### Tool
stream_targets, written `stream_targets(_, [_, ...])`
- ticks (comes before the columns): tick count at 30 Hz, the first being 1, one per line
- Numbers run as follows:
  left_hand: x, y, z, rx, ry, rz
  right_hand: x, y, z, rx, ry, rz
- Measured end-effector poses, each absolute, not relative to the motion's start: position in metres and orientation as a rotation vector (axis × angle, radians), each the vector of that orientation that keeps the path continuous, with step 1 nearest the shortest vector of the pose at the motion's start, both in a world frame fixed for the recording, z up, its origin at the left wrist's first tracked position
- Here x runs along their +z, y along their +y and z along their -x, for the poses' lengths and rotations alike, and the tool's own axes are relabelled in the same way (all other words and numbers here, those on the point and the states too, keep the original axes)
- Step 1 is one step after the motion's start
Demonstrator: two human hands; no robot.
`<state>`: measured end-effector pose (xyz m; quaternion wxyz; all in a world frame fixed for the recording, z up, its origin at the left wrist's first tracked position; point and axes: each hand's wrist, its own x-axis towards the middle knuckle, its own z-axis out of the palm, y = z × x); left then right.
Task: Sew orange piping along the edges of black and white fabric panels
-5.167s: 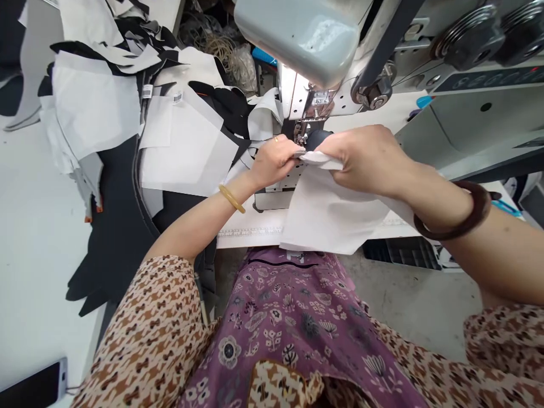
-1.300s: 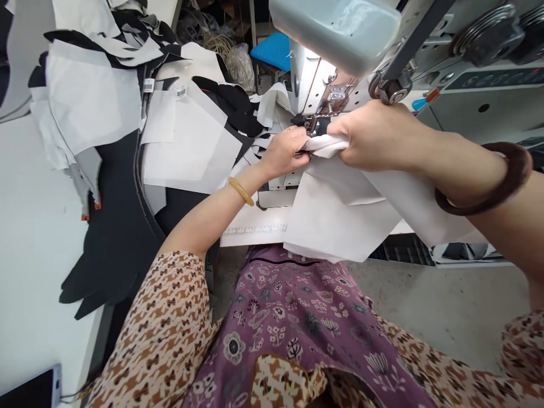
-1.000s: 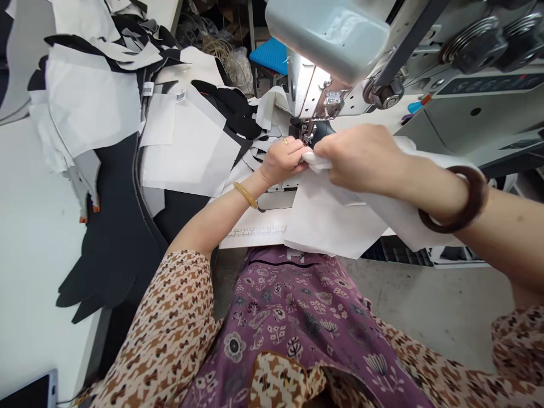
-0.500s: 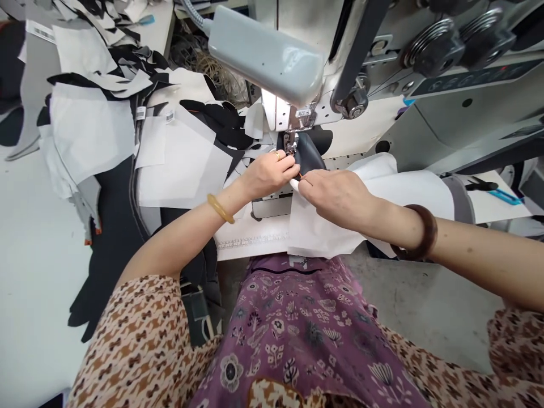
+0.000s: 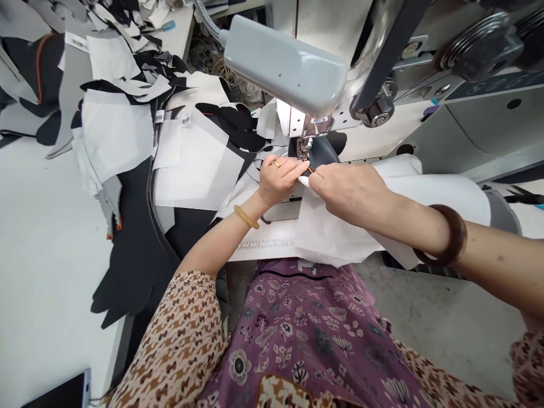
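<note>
Bright overall, with stretched edges

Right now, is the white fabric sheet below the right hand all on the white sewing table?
Partly off: the lower corner of the white fabric sheet reaches past the front edge of the sewing table.

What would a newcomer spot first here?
Likely the left hand and right hand, close together at the sewing machine in mid-picture, the right one pinching white fabric. Then the purple floral apron at bottom centre, and large black pieces spread at left.
</note>
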<state>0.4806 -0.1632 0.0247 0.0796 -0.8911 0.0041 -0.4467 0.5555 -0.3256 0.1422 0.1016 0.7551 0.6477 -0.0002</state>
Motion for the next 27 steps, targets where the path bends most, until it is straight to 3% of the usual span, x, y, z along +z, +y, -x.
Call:
stream_targets(12, [0.063,-0.139,-0.491,-0.851,0.382,2.955,0.182,-0.3,-0.575,-0.027,1.82,-2.174])
stream_targets(22, [0.039,-0.154,-0.5,-1.018,0.039,3.047,0.183,-0.295,-0.572,0.061,1.82,-2.098])
stream_targets(27, [0.032,-0.145,-0.507,-1.135,0.134,3.09,0.184,-0.298,-0.56,0.091,1.825,-2.144])
